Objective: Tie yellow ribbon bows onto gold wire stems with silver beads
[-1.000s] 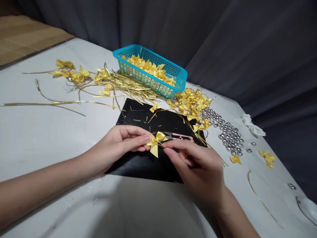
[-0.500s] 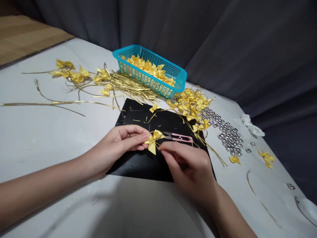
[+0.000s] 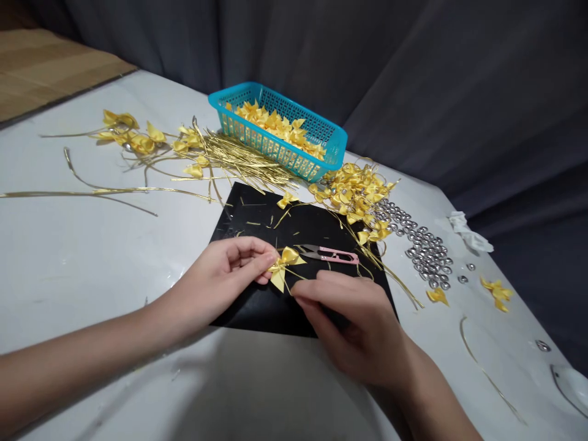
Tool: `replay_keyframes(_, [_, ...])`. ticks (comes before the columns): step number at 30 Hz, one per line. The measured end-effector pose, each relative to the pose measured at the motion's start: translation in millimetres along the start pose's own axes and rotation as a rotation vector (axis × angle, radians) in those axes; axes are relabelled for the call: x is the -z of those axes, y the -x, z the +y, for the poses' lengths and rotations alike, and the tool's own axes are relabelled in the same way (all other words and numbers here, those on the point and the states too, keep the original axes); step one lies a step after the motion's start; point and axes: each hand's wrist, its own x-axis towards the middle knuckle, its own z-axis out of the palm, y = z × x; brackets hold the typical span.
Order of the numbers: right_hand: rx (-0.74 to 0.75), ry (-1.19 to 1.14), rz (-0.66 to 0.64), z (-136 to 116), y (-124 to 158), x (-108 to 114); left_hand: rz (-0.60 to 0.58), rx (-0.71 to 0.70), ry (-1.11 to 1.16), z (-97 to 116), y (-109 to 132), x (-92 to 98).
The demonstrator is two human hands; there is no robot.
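Over the black mat point(image 3: 271, 321), my left hand point(image 3: 236, 266) pinches a yellow ribbon bow point(image 3: 279, 277) by its left loop, between thumb and forefinger. Thin gold cord point(image 3: 288, 285) runs from the bow's middle toward my right hand point(image 3: 346, 315), whose thumb and forefinger are closed on its end. The bow's tails hang downward, and my left fingers cover part of the loop. Just beyond the hands, pink-handled thread snips point(image 3: 337, 255) lie on the mat, touched by neither hand.
A blue basket point(image 3: 337, 156) of yellow bows stands at the back. Beside it lie gold cords point(image 3: 245, 156) and a pile of corded bows point(image 3: 353, 190). Silver beads point(image 3: 427, 254) spread over the white table point(image 3: 92, 263) at right. Cord scraps dot the mat.
My right hand has drawn slightly down and left with the cord end. The bow has tilted and dropped a little in my left hand.
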Motion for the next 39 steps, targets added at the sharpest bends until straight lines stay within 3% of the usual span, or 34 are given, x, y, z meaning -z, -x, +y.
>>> replay_keyframes(5, [0.011, -0.031, 0.043, -3.4, -1.3, -0.9, -0.005, -0.035, -0.064, -0.4, -1.8, 0.8])
replay_keyframes(13, [0.013, 0.018, 0.371, -4.8, -1.4, -2.0, -0.192, -0.047, -0.377, 2.0, 8.7, -1.6])
replay_keyframes(20, [-0.084, 0.051, 0.427, -0.6, -5.0, -13.5, -0.324, -0.317, -0.543, -3.8, 15.1, -6.6])
replay_keyframes(26, [-0.172, 0.2, 0.548, -1.6, -4.6, -14.4, -0.194, -0.005, -0.303, 0.3, 10.4, -3.9])
replay_keyframes(29, [-0.156, 0.163, 0.421, -7.3, -0.5, -11.3, -0.098, 0.056, -0.099, 3.5, 6.3, -1.1])
replay_keyframes(35, [-0.076, 0.188, -0.043, -11.8, -1.0, -7.0, -0.023, 0.145, 0.077, 4.4, 0.5, 1.7])
replay_keyframes(39, [-0.052, 0.185, -0.153, -10.8, -1.7, -4.0, -0.027, 0.153, 0.113, 3.0, 2.2, 1.4])
